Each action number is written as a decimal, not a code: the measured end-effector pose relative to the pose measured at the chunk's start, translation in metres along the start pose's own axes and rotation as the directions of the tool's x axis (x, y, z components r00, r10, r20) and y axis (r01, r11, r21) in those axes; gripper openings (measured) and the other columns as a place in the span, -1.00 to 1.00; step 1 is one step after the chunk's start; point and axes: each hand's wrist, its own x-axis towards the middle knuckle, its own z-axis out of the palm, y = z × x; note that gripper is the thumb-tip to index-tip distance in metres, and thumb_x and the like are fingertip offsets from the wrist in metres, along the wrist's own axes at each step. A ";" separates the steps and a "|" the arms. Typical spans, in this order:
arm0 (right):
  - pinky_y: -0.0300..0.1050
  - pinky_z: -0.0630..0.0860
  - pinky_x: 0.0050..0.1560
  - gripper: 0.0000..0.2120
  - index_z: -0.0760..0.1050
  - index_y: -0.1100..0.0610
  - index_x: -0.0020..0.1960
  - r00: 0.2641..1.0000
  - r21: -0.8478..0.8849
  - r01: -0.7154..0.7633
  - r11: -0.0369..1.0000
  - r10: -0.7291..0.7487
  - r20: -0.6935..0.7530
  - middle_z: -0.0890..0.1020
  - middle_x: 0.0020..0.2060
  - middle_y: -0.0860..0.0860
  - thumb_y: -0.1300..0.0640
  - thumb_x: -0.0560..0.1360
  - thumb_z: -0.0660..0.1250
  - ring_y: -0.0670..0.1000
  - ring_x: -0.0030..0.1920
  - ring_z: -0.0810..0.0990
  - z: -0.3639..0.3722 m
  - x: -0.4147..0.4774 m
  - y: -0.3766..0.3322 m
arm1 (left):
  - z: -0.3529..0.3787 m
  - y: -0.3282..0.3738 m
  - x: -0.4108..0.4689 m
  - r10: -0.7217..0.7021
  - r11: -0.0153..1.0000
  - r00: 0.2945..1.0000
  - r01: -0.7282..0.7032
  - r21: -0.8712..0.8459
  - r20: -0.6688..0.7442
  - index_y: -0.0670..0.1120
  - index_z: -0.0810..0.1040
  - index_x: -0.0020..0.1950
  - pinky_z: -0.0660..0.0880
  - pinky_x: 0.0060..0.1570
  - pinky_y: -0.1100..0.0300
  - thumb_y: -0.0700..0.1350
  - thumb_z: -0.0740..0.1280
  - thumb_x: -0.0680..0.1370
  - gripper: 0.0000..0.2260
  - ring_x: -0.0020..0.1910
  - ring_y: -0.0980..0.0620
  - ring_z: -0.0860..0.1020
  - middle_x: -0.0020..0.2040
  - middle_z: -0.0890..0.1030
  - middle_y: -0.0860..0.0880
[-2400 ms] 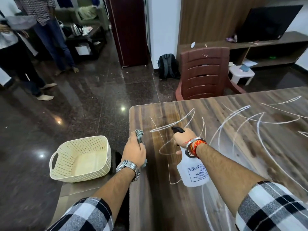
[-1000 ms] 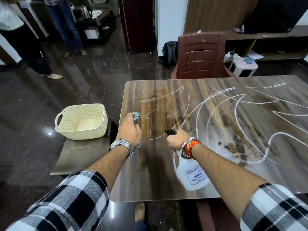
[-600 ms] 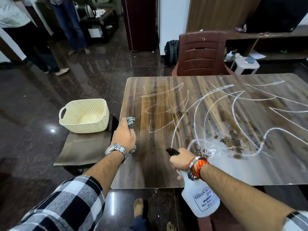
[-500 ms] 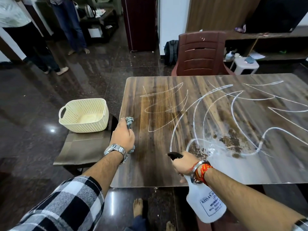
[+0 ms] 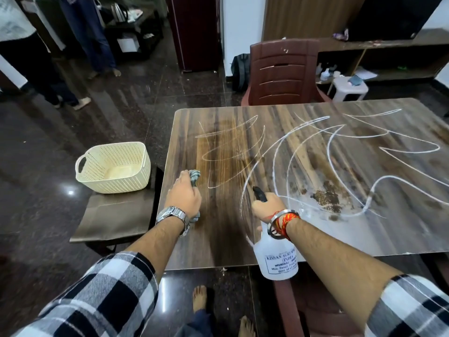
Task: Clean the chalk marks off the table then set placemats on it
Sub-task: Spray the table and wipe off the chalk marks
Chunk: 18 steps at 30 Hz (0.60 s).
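Dark glossy floor, wooden desk (image 5: pixel 218 239) covered in white chalk marks (image 5: pixel 303 147), brown chair (image 5: pixel 284 74) at its far side. My left hand (image 5: pixel 183 197) has fingers clamped on a grey cloth (image 5: pixel 195 176) pressed to the desk near its left edge. Right hand (image 5: pixel 268 207) grips a white spray bottle (image 5: pixel 277 259) (nozzle aimed at the chalk) above the near edge. Cream basket (image 5: pixel 113 167) sits on a stool left of the desk; I see no placemats.

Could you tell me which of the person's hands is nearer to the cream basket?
Left. The left hand, clutching the cloth, is at the table's left edge, just right of the cream basket; the right hand holds the spray bottle farther right.
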 end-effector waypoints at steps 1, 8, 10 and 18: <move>-0.04 0.59 -0.12 -0.85 0.46 0.18 0.01 1.000 0.033 -0.017 0.999 0.017 -0.009 0.54 -0.20 0.14 0.16 0.48 0.22 0.19 -0.12 0.56 -0.003 0.005 -0.002 | 0.001 0.003 -0.001 0.001 1.000 1.000 -0.001 0.014 0.018 -0.16 0.35 0.25 0.46 0.07 -0.06 -0.20 0.14 0.52 -0.71 0.04 -0.26 0.55 0.07 0.58 -0.20; 0.14 0.62 0.07 -0.52 0.52 0.36 0.15 0.981 0.075 -0.064 0.995 0.076 -0.178 0.62 0.01 0.22 0.04 0.37 0.26 0.29 0.02 0.63 -0.035 0.053 -0.037 | 0.024 0.005 -0.001 0.044 0.999 0.994 -0.042 -0.022 0.104 -0.10 0.34 0.27 0.47 0.09 -0.11 -0.15 0.15 0.52 -0.68 0.02 -0.21 0.55 0.09 0.58 -0.17; 0.02 0.64 -0.13 -0.58 0.51 0.37 0.12 0.976 0.101 -0.079 0.992 0.098 -0.193 0.63 -0.01 0.23 0.07 0.40 0.27 0.22 -0.11 0.65 -0.045 0.065 -0.051 | 0.029 0.004 0.007 0.045 0.999 0.992 -0.044 -0.018 0.121 -0.06 0.33 0.24 0.49 0.05 -0.09 -0.15 0.14 0.51 -0.71 -0.02 -0.20 0.56 0.07 0.59 -0.14; -0.07 0.64 -0.22 -0.64 0.50 0.35 0.14 0.964 0.064 -0.131 0.989 0.143 -0.225 0.65 -0.01 0.25 0.11 0.47 0.25 0.23 -0.13 0.67 -0.066 0.136 -0.085 | 0.038 0.004 0.082 0.078 0.997 0.986 -0.077 -0.012 0.147 -0.15 0.27 0.37 0.47 0.11 -0.11 -0.12 0.13 0.53 -0.59 0.07 -0.21 0.55 0.19 0.54 -0.19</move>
